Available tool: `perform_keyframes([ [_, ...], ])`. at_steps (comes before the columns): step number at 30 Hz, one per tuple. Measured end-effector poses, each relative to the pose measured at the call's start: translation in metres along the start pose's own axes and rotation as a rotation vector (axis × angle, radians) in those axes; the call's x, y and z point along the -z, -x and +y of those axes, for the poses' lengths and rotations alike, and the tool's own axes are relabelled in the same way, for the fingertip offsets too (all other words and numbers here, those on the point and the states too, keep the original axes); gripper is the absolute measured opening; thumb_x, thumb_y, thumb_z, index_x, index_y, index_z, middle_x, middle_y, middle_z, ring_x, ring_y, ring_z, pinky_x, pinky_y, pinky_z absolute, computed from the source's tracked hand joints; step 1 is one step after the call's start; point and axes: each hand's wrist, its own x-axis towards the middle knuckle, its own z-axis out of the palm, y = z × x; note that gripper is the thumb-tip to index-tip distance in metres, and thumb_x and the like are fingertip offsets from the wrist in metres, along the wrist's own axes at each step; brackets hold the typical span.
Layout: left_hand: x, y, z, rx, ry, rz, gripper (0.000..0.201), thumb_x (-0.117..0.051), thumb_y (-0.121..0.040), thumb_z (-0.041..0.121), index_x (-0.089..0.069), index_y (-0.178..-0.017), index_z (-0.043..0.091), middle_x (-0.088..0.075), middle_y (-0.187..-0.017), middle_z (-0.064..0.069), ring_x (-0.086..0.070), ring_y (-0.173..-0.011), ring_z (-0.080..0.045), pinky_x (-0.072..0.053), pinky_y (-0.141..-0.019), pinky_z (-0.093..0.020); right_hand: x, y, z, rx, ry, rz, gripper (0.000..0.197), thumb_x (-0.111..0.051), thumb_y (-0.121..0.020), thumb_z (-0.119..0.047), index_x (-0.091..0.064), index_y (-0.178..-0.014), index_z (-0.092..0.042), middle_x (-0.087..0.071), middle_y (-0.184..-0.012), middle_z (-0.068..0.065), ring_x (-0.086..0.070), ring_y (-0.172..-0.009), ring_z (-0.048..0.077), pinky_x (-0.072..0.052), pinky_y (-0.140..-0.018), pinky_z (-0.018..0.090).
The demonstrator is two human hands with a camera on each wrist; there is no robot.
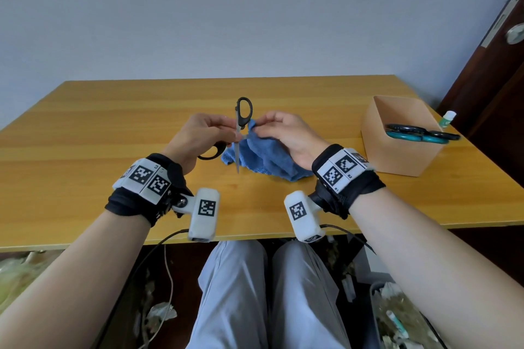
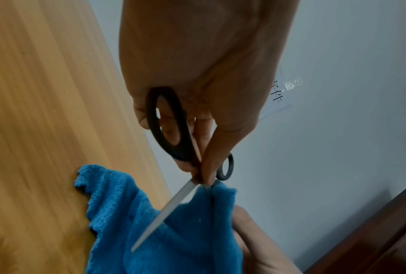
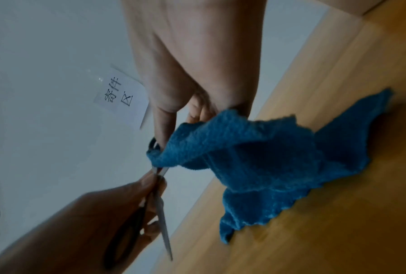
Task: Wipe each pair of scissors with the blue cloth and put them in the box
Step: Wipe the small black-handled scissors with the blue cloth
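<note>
Obscuring one blade, the blue cloth [image 1: 263,156] drapes from the right hand [image 1: 286,133] to the desk [image 1: 113,122]. Right grip pinches cloth around that blade. Left hand [image 1: 195,136] grasps the spread black-handled scissors [image 1: 239,133] near the pivot. Teal-handled scissors [image 1: 419,133] lie in the box [image 1: 380,147], partly hidden.

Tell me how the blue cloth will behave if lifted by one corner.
The blue cloth probably hangs limp: it already drapes in folds from the right hand onto the table. Its fluffy pile looks grippy, unlikely to slip. It seems light, held up by a fingertip pinch.
</note>
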Motion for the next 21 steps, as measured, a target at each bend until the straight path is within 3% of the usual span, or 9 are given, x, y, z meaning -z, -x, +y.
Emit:
perform_keyframes([
  [4,0.001,0.003,0.004,-0.034,-0.048,-0.036,0.012,-0.080,-0.079,0.006,-0.072,-0.088,0.005,-0.070,-0.070,0.000,-0.062,-0.066,-0.009,-0.047,-0.067,-0.009,-0.004,0.001,0.002,-0.019,0.161,-0.085,0.021,-0.081,-0.079,-0.014,-0.073,-0.098,-0.010,-0.074,-0.102,0.012,-0.069,-0.092,0.022,-0.055,-0.089,0.036],
  [7,0.001,0.002,0.005,-0.045,-0.042,-0.033,0.013,-0.081,-0.078,0.005,-0.072,-0.087,0.006,-0.070,-0.066,0.001,-0.063,-0.064,-0.010,-0.047,-0.063,-0.007,-0.005,0.001,0.003,-0.004,0.175,-0.088,0.020,-0.080,-0.080,-0.014,-0.075,-0.099,-0.009,-0.074,-0.104,0.014,-0.070,-0.094,0.024,-0.055,-0.092,0.039],
  [12,-0.001,-0.001,0.005,-0.050,-0.053,-0.009,0.023,-0.083,-0.079,0.011,-0.072,-0.099,0.004,-0.066,-0.065,-0.005,-0.062,-0.070,-0.013,-0.044,-0.082,-0.025,-0.011,0.001,0.003,0.094,0.122,-0.070,0.022,-0.076,-0.079,0.000,-0.065,-0.095,-0.011,-0.070,-0.090,0.010,-0.067,-0.079,0.018,-0.055,-0.078,0.030],
  [16,0.001,-0.004,0.006,-0.043,-0.060,-0.011,0.024,-0.083,-0.078,0.012,-0.073,-0.099,0.005,-0.067,-0.064,-0.004,-0.062,-0.063,-0.010,-0.045,-0.080,-0.026,-0.012,-0.001,0.005,0.079,0.057,-0.068,0.031,-0.075,-0.078,0.001,-0.058,-0.096,-0.016,-0.071,-0.091,0.006,-0.067,-0.080,0.020,-0.054,-0.084,0.039],
  [21,-0.006,-0.008,0.009,-0.032,-0.070,-0.029,0.026,-0.082,-0.079,0.009,-0.073,-0.103,0.003,-0.067,-0.060,0.001,-0.063,-0.062,-0.008,-0.044,-0.080,-0.025,-0.014,-0.003,0.005,0.025,-0.037,-0.052,0.027,-0.071,-0.083,-0.001,-0.051,-0.095,-0.014,-0.068,-0.077,0.003,-0.064,-0.069,0.015,-0.052,-0.066,0.026],
])
